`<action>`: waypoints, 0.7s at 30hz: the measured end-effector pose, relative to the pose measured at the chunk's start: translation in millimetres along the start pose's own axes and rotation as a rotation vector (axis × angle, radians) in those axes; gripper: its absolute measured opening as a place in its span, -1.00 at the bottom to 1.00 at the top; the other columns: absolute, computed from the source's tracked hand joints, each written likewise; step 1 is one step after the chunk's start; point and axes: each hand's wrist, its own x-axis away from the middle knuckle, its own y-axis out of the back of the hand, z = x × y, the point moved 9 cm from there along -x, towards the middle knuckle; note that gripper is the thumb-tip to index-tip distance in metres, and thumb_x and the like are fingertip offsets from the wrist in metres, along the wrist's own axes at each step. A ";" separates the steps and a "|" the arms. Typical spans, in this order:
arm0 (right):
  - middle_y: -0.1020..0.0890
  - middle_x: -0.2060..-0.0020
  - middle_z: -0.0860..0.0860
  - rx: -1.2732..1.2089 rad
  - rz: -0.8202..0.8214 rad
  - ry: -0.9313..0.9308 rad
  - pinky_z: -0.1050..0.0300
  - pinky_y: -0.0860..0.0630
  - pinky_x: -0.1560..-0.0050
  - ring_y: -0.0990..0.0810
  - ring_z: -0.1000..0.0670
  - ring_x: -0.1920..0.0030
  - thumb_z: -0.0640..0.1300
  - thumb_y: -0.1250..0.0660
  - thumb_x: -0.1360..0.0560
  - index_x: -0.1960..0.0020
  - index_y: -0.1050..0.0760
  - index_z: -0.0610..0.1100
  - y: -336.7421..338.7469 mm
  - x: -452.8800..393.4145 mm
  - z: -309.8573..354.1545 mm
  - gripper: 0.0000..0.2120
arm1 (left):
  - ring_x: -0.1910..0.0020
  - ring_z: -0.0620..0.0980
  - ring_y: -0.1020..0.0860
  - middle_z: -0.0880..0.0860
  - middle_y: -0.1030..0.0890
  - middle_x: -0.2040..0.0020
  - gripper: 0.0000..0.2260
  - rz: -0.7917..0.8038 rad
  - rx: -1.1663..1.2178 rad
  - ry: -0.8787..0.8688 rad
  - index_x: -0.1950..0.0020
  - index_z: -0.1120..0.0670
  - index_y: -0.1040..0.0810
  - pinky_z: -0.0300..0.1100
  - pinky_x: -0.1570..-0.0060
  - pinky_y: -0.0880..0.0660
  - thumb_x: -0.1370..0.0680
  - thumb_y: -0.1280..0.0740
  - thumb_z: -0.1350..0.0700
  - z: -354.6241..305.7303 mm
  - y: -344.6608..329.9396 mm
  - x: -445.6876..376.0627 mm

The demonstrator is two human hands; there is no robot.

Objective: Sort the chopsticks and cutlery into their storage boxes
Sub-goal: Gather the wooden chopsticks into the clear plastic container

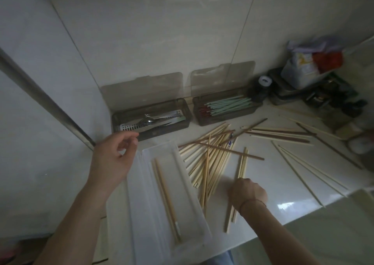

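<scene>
A heap of pale bamboo chopsticks (210, 159) with a few dark brown ones lies on the white counter. My right hand (248, 192) grips a pair of pale chopsticks (242, 163) at the heap's right side. My left hand (113, 157) hovers with loosely curled fingers, holding nothing, above the far left corner of a clear open box (188, 210) that has two bamboo chopsticks (166, 195) in it. Behind stand two smoky boxes with raised lids: the left box (180, 126) holds metal cutlery (153, 120), the right box (206, 121) holds green and red chopsticks (228, 106).
More long chopsticks (299, 169) lie scattered over the right of the counter. Jars, bags and a dark rack (315, 82) crowd the back right corner. A tiled wall runs behind, a metal rail (46, 102) crosses the left, and the counter edge (303, 212) falls away at lower right.
</scene>
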 end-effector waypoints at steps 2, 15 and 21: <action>-0.58 0.23 0.04 -0.043 0.017 0.009 0.20 -0.51 0.25 -0.55 0.05 0.27 -0.08 -0.13 -0.57 -0.08 -0.55 -0.07 -0.6 0.4 -2.1 -0.76 | 0.13 -0.17 -0.61 -0.07 -0.68 0.08 -0.86 0.004 0.002 -0.001 -0.05 -0.01 -0.63 -0.39 0.05 -0.49 -0.56 -0.36 0.20 -0.6 -0.3 -0.3; -0.59 0.50 0.03 -0.565 -0.045 0.226 0.46 -0.37 0.46 -0.56 0.14 0.47 -0.24 -0.43 -0.40 0.33 -0.51 -0.08 63.8 57.8 -12.0 -0.82 | 0.12 -0.25 -0.60 -0.10 -0.67 0.07 -0.85 -0.020 0.071 -0.001 -0.03 0.05 -0.64 -0.43 0.04 -0.47 -0.55 -0.36 0.25 -2.0 4.1 2.0; -0.55 0.37 0.14 -0.727 -0.260 0.782 0.45 -0.39 0.33 -0.51 0.19 0.41 -0.23 -0.29 -0.45 0.16 -0.52 -0.05 98.8 104.4 98.0 -0.90 | 0.13 -0.24 -0.60 -0.11 -0.67 0.10 -0.88 -0.034 0.069 -0.009 -0.03 0.02 -0.64 -0.39 0.03 -0.48 -0.54 -0.35 0.17 -0.1 5.3 2.1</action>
